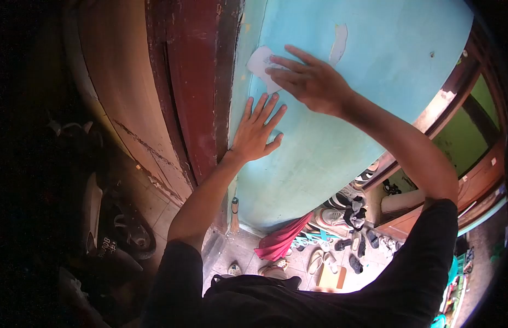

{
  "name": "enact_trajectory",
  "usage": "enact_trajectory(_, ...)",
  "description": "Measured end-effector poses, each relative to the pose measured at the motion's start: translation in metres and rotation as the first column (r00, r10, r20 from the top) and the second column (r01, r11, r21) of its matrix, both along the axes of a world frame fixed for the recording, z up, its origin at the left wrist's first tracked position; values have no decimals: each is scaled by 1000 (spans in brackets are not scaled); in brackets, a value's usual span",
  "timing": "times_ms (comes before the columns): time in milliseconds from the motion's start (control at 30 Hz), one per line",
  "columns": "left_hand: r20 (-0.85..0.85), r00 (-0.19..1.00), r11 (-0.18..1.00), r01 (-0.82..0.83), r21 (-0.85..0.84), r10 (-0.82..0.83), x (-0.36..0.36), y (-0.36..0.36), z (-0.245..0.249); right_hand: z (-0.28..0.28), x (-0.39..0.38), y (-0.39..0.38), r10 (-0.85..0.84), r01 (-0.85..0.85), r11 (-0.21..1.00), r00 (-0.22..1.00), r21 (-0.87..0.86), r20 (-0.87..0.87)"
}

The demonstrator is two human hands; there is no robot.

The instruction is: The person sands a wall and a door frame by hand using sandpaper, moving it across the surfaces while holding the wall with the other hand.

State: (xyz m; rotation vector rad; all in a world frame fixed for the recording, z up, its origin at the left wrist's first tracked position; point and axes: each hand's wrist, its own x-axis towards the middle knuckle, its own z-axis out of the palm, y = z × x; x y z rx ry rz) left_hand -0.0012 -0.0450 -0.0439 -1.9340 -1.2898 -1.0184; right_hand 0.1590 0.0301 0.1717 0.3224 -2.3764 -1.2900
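Observation:
Both my hands are raised against a light blue wall (pixel 319 147). My left hand (pixel 256 133) lies flat on it with the fingers spread, just below a white patch (pixel 260 61) with faint marks on it. Over the right part of that patch is my right hand (pixel 314 86), its fingers apart and the fingertips on or close to the patch. Nothing shows in either hand. A second, narrow pale patch (pixel 338 44) is on the wall, up and to the right of my right hand.
A dark red door frame (pixel 193 82) borders the wall on the left. Below are a brush (pixel 234 216), a red cloth (pixel 284 238), several shoes (pixel 330 216) and sandals (pixel 315 261). A motorbike (pixel 125 235) stands at the lower left, a wooden window frame (pixel 456 109) at the right.

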Motion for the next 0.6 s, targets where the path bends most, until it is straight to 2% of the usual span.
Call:
enact_trajectory(33,9,1000,1000,-3,0,3,-1,1,0,8,3,3,-3,3,999,1000,46,-13)
enact_trajectory(100,2,1000,1000,-12,-3,12,-1,1,2,47,3,11,-19,1,998,945,-55,-327)
enact_trajectory(133,-5,1000,1000,-21,-11,21,0,0,1,65,8,-1,-94,63,994,903,-86,-419)
enact_trajectory(167,-2,1000,1000,-20,-15,20,0,0,1,74,10,-13,-298,188,938,866,-290,-402)
enact_trajectory(233,3,1000,1000,3,7,-3,0,-1,2,57,13,1,-91,45,985,957,-169,-276)
enact_trajectory(300,9,1000,1000,14,2,-14,0,-2,0,-5,18,14,-80,75,977,997,-201,-14)
enact_trajectory(333,18,1000,1000,18,4,-19,-1,0,0,-13,21,4,-83,115,982,975,-148,207)
enact_trajectory(367,12,1000,1000,23,14,-23,-1,1,0,-9,24,4,-72,125,967,971,-224,229)
enact_trajectory(400,9,1000,1000,14,9,-14,0,0,-1,-2,26,5,13,50,705,996,-707,83)
enact_trajectory(433,8,1000,1000,4,0,-4,0,0,-2,7,29,7,12,-87,232,996,-969,-86)
enact_trajectory(467,10,1000,1000,8,-2,-8,0,0,-2,36,30,7,-50,-83,759,981,-646,-185)
enact_trajectory(500,12,1000,1000,12,1,-12,0,0,-2,71,33,4,-43,18,996,954,-86,-298)
enact_trajectory(533,12,1000,1000,16,4,-16,-1,1,-2,88,42,-3,-196,105,958,918,-265,-345)
enact_trajectory(567,12,1000,1000,23,-4,-23,-1,0,-2,98,45,-24,-455,315,853,840,-416,-295)
enact_trajectory(600,12,1000,1000,18,-8,-18,-1,0,-2,87,50,-14,-294,223,937,920,-268,-260)
